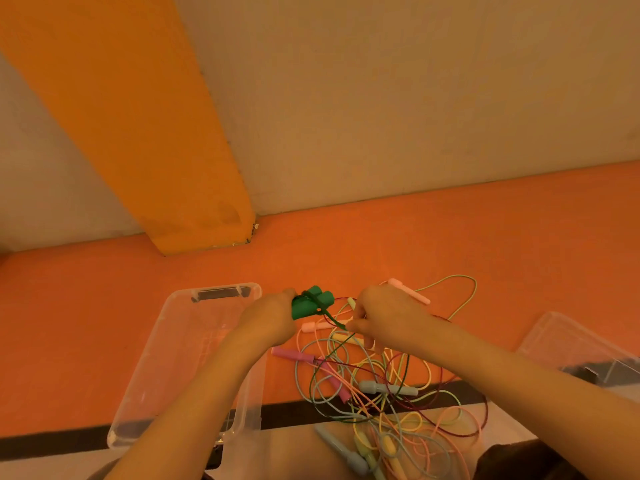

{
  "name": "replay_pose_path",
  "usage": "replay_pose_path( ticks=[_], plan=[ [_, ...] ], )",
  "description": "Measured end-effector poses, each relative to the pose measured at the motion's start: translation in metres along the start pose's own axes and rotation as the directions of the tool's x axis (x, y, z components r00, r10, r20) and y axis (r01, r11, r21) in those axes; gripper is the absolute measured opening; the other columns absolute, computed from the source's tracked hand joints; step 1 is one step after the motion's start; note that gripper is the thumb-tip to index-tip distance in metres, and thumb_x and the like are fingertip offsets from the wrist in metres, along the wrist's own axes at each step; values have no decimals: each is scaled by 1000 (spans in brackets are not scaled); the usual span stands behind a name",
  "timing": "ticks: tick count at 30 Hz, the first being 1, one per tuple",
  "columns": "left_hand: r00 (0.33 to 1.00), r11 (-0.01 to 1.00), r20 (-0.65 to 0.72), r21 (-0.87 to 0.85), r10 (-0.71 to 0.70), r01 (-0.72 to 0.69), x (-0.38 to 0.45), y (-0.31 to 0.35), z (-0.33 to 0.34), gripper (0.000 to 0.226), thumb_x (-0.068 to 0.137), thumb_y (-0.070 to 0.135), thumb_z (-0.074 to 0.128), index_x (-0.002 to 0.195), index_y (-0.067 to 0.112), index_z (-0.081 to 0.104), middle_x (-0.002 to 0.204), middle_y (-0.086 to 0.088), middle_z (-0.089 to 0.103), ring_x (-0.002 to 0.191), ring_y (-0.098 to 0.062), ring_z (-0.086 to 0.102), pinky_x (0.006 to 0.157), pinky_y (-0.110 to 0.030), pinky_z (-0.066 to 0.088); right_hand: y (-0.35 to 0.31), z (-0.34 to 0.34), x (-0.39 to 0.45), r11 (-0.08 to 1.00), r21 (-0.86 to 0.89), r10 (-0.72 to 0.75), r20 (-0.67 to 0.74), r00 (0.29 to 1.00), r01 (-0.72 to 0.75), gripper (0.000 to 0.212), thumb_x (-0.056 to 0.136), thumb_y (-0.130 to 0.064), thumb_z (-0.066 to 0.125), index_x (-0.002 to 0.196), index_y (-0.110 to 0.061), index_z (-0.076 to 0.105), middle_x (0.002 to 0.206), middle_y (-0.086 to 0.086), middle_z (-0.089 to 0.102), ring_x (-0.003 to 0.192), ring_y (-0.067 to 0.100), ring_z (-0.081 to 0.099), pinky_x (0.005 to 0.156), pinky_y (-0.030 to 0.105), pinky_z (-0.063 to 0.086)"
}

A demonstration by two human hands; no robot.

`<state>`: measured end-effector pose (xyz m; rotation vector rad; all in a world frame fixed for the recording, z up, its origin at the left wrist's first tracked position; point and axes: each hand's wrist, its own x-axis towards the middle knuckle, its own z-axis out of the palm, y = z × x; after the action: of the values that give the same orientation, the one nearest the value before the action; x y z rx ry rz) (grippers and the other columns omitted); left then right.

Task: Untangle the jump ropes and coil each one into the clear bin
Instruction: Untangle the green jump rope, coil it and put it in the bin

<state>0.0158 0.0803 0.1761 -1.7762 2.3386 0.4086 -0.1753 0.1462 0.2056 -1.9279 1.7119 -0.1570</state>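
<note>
Left hand [268, 318]: closed round the pair of dark green plastic jump-rope handles [311, 301], held together above the orange counter [450, 244], just right of the clear plastic bin [145, 368].
Right hand [384, 315]: pinching the thin dark green cord [334, 320] close to those handles; the cord runs down from it into the pile.
Tangled pile of pastel and dark red jump ropes [388, 393]: near-centre, between the forearms, spilling over the counter's near edge; pink, grey and yellow handles mixed in.
Second clear plastic container [568, 341]: right, apart from the pile.
Risk, judged: the green cord appears threaded through other loops; pulling hard would likely tighten knots or drag the overhanging pile off the edge. Winding before it is free could coil neighbouring cords in with it.
</note>
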Motion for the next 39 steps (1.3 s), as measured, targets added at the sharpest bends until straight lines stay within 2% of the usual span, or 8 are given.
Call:
replay_pose_path(
  ticks=[4, 8, 13, 17, 21, 25, 33, 39],
  plan=[
    [999, 999, -43, -34, -6, 5, 2, -1, -2, 45, 84, 7, 47, 128, 20, 46, 112, -9, 62, 98, -29, 61, 65, -31, 41, -4, 4, -3, 999, 39, -19, 79, 997, 16, 40, 93, -32, 57, 78, 2, 73, 72, 14, 73, 56, 15, 64, 50, 11, 39],
    [998, 999, -56, -34, 8, -10, 1, 0, -2, 45, 85, 7, 47, 128, 20, 45, 112, -9, 63, 98, -29, 61, 64, -31, 40, -1, 3, -2, 994, -56, -89, 73, 993, 93, 41, 92, -35, 58, 71, -2, 70, 59, 5, 68, 52, 9, 59, 55, 22, 41],
    [998, 997, -62, -66, 23, -27, 1, 1, -3, 47, 85, 7, 48, 130, 20, 45, 111, -10, 63, 98, -30, 61, 63, -31, 40, 6, 1, 1, 995, 42, -99, 90, 991, 95, 27, 89, -28, 63, 79, -3, 70, 59, 4, 67, 40, -2, 49, 47, 18, 34],
    [998, 995, -68, -95, 18, -24, 1, 0, -4, 48, 84, 8, 50, 130, 21, 45, 110, -10, 64, 97, -30, 60, 64, -31, 39, 9, 3, 3, 985, 133, -123, 65, 990, 113, 21, 85, -26, 68, 78, -6, 70, 59, -4, 57, 49, 3, 47, 43, 12, 30],
    [998, 989, -70, -146, 12, -22, 2, -1, -8, 48, 84, 7, 50, 130, 18, 45, 112, -11, 64, 99, -30, 60, 65, -29, 39, 15, 10, 6, 952, 292, -110, 55, 992, 89, 17, 86, -25, 68, 77, -11, 67, 65, -6, 58, 55, 1, 48, 52, 12, 34],
    [997, 983, -77, -185, 2, -17, 2, -1, -12, 49, 84, 6, 50, 131, 18, 45, 113, -13, 64, 99, -31, 60, 66, -29, 40, 14, 16, 3, 778, 626, -78, 183, 980, -55, 16, 91, -17, 63, 85, -3, 58, 75, 5, 67, 58, 5, 61, 54, 18, 50],
    [993, 958, -115, -287, -7, -27, 1, -4, -18, 53, 81, 5, 53, 132, 19, 47, 115, -10, 64, 101, -31, 59, 71, -30, 42, 15, 23, -3, 609, 783, -85, 229, 970, -131, 13, 88, -1, 63, 89, -14, 58, 65, -8, 71, 61, 4, 66, 56, 17, 52],
    [994, 939, -103, -338, 30, -63, -1, 2, -24, 56, 81, 5, 56, 134, 21, 46, 117, -8, 62, 101, -28, 58, 70, -27, 39, 21, 35, -2, 652, 750, -134, 259, 957, -111, 14, 93, -14, 60, 86, -6, 70, 75, -2, 71, 67, 3, 67, 67, 17, 53]
  ],
)
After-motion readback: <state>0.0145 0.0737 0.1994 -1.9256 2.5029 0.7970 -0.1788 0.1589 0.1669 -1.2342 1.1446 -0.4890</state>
